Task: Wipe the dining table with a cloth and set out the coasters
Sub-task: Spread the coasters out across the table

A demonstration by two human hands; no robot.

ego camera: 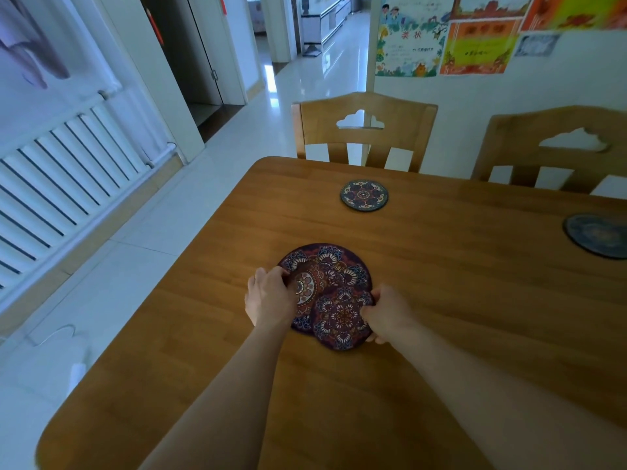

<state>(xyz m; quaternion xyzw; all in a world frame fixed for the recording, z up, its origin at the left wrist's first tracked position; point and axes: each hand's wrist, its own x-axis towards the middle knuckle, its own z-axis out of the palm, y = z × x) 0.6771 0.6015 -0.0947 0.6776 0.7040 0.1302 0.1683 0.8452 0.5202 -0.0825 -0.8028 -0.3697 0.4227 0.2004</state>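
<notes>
Large round mat (334, 266) flat on the bench (441, 300), near its left edge: dark purple, dense mandala print, matte fabric-like face. Smaller coaster (341, 318), same pattern, overlaps the mat's near-right part. Left hand (269, 296) fingers curled onto the mat's left side; cannot tell whether they pinch it or just press. Right hand (386, 312) fingers closed on the smaller coaster's right rim. Two more round coasters well apart: one blue-rimmed (364, 195) toward the far edge, one dark blue (597, 235) at the right, cut off by the frame. Bench is warm-toned wood, visible grain, rounded corners. Two wooden chairs (364, 130) with cloud-shaped cutouts behind. White radiator (61, 184) left, glossy pale tile floor (135, 273), colourful posters (448, 35) on the wall.
</notes>
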